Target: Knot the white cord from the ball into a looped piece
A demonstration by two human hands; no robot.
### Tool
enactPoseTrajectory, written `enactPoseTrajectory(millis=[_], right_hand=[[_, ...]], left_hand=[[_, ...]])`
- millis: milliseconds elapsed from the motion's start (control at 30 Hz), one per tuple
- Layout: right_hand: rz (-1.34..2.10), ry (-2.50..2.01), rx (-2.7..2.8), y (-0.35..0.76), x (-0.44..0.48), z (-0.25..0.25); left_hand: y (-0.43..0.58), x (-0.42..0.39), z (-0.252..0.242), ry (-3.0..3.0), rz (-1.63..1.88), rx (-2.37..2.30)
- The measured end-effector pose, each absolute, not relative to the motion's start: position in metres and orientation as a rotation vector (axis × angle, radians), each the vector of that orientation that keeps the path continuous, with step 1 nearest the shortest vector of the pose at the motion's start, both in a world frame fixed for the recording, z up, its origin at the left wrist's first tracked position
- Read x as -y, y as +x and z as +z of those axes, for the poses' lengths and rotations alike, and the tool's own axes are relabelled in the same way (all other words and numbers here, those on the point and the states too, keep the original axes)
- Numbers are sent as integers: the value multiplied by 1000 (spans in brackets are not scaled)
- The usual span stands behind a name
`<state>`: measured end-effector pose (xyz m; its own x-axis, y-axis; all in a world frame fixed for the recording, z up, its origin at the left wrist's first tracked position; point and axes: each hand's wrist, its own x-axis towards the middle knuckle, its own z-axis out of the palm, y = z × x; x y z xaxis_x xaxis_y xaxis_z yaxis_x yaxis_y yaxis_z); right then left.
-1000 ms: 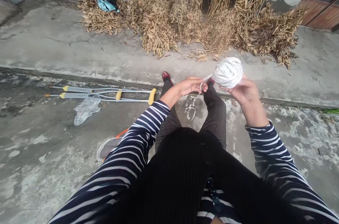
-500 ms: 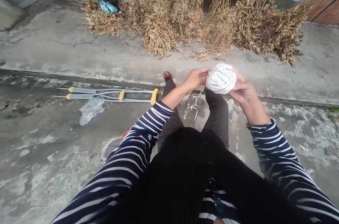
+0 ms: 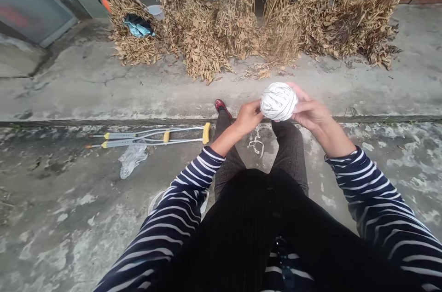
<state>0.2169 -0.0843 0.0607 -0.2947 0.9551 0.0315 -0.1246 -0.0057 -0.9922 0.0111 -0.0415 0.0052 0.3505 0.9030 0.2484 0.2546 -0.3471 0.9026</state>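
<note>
A ball of white cord or strip (image 3: 279, 101), wound in many crossing turns, is held up in front of my legs. My right hand (image 3: 310, 112) grips it from the right, thumb on the near side and fingers behind. At its left side my left hand (image 3: 249, 116) has its fingers closed against the ball's edge; the fingertips are partly hidden, so any strand in them cannot be made out. Below, a loose white strand (image 3: 256, 146) lies curled on the concrete between my legs.
Two crutches (image 3: 152, 136) with yellow pads lie on the ground to the left, beside a crumpled clear plastic bag (image 3: 132, 159). A low concrete step (image 3: 165, 98) runs across. Bundles of dry stalks (image 3: 207, 34) lean on the wall, with a blue and black cloth (image 3: 138, 26) on one.
The view has shifted, so the crutches and stalks sit differently in frame. Both hands still hold the ball, which appears turned and slightly further left.
</note>
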Motion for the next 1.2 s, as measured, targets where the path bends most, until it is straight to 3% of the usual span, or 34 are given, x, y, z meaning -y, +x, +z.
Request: enactPoseTrajectory(millis=[567, 867, 1033, 1200], right_hand=[[1161, -988, 1334, 200, 73, 99], [1046, -986, 1447, 208, 53, 140], [1042, -1016, 1416, 218, 36, 138], [771, -1019, 1430, 224, 21, 132]], left_hand=[[51, 4, -36, 1198, 1067, -966], [25, 27, 3, 1236, 844, -611], [9, 55, 12, 1135, 656, -550], [1, 63, 17, 1136, 575, -560]])
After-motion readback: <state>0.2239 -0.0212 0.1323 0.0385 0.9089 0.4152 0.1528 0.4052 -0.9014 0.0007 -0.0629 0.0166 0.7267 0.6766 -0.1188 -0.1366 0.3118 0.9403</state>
